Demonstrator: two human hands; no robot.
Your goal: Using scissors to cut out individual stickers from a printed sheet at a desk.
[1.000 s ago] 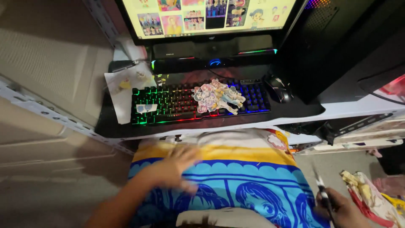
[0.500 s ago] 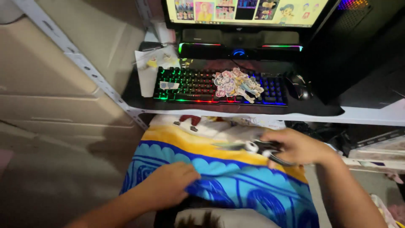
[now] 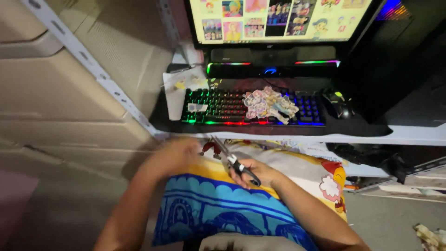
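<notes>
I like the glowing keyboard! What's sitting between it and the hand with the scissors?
In the head view, only the desk's white front edge lies between the keyboard and the right hand holding scissors.

A white desk (image 3: 409, 135) at the far side carries a black mat (image 3: 357, 126). On the mat lie a lit keyboard (image 3: 223, 108), a mouse (image 3: 343, 108) to its right, a paper sheet (image 3: 179, 90) to its left, and a soundbar (image 3: 274, 62) beyond.
</notes>
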